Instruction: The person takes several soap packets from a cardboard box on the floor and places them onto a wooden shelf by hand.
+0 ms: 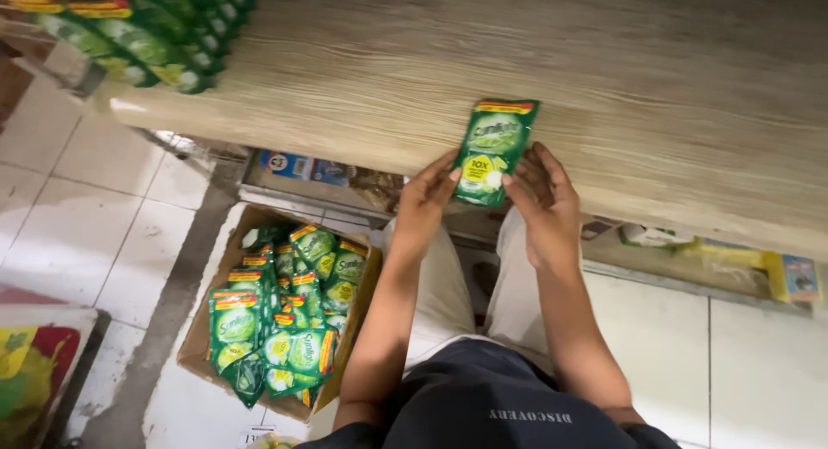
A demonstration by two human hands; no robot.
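Observation:
A green refill pouch [490,149] with a red and yellow top band lies flat on the light wooden shelf [552,61], close to its front edge. My left hand [424,200] touches the pouch's lower left corner with its fingertips. My right hand [543,200] holds the lower right edge, fingers spread along it. Both hands pinch the same pouch from either side.
A brown cardboard box [200,337] on the tiled floor at my left holds several green pouches [289,328]. More green pouches [138,31] are lined up at the shelf's far left. Other packages [302,166] sit on a lower shelf, with yellow ones [776,275] at right.

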